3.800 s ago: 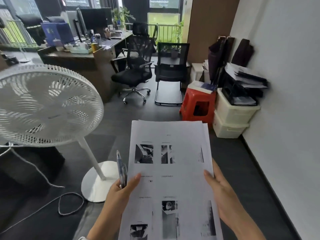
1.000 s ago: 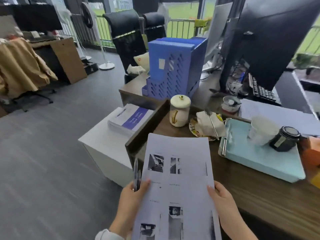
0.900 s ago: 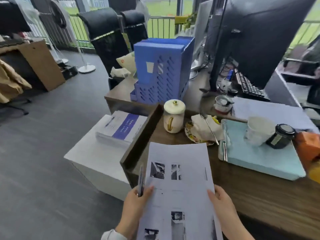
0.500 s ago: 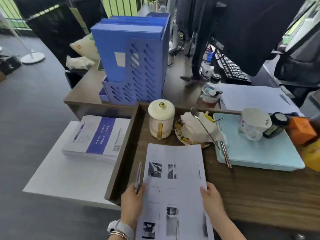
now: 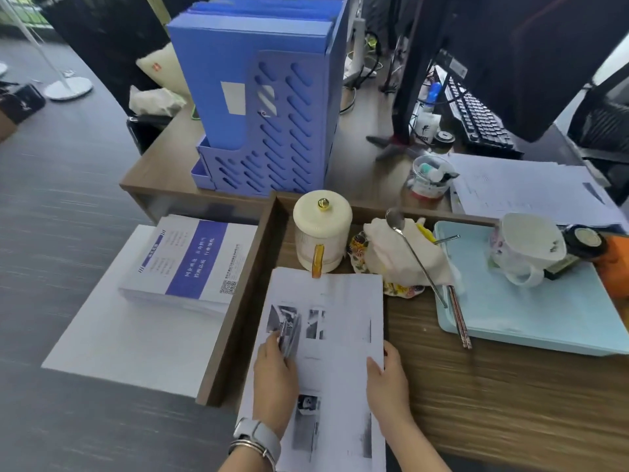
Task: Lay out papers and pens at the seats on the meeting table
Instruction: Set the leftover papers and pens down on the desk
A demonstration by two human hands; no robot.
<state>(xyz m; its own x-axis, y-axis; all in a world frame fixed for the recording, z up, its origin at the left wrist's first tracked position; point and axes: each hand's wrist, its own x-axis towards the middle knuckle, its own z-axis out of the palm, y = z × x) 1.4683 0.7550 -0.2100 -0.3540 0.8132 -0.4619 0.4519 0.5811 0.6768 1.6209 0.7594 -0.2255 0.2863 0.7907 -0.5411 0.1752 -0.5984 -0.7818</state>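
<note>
The booklet stack (image 5: 190,264) on the white cabinet (image 5: 136,342), at nine o'clock from the hands, carries a blue band with white Chinese characters too small to read, plus a QR code. The blue file rack (image 5: 272,131) at twelve o'clock holds upright blue folders; one has a blank white label.

The papers (image 5: 337,335), printed with blurred greyish photos, lie on the wooden desk (image 5: 510,396) below the lidded cream mug (image 5: 321,233), their far edge touching its amber handle and their near end cut off by the frame. The left hand (image 5: 274,379) rests on the sheets with fingers curled round the pens (image 5: 289,332), which point to twelve o'clock; how many pens, I cannot tell. The right hand (image 5: 388,379) pinches the papers' right edge, thumb on top.

At two o'clock a pale blue tray (image 5: 527,318) holds a floral cup (image 5: 526,247) lying on its side and a dark jar (image 5: 578,243). A spoon (image 5: 415,253) lies across a crumpled cloth on a patterned saucer (image 5: 401,287). A clear tub (image 5: 429,178) holds small items, hard to make out.
</note>
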